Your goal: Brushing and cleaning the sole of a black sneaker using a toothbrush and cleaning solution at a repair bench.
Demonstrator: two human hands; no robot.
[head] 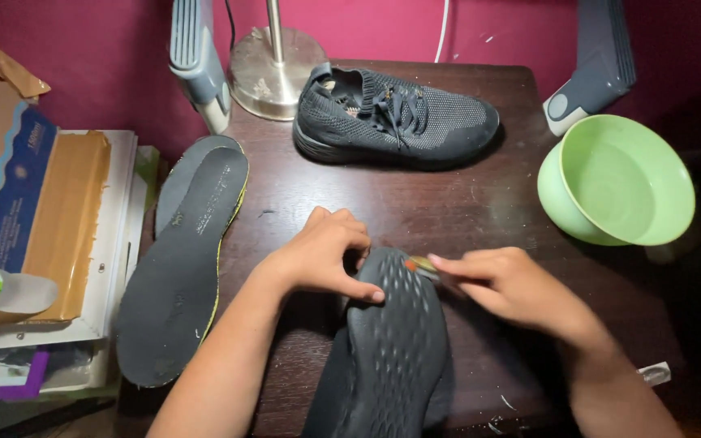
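A dark grey shoe (pixel 395 349) lies sole-up on the dark wooden table (pixel 496 211) in front of me. My left hand (pixel 322 255) grips its toe end, thumb pressed on the sole. My right hand (pixel 505 284) pinches a small tool with an orange and silver tip (pixel 419 264) against the sole's toe edge. A second matching grey knit shoe (pixel 395 118) stands upright at the back of the table.
Two dark insoles (pixel 180 259) lie overlapped at the table's left edge. A light green bowl (pixel 618 182) sits at the right. A metal lamp base (pixel 273 69) stands at the back. Cardboard boxes and papers (pixel 50 219) are stacked on the left.
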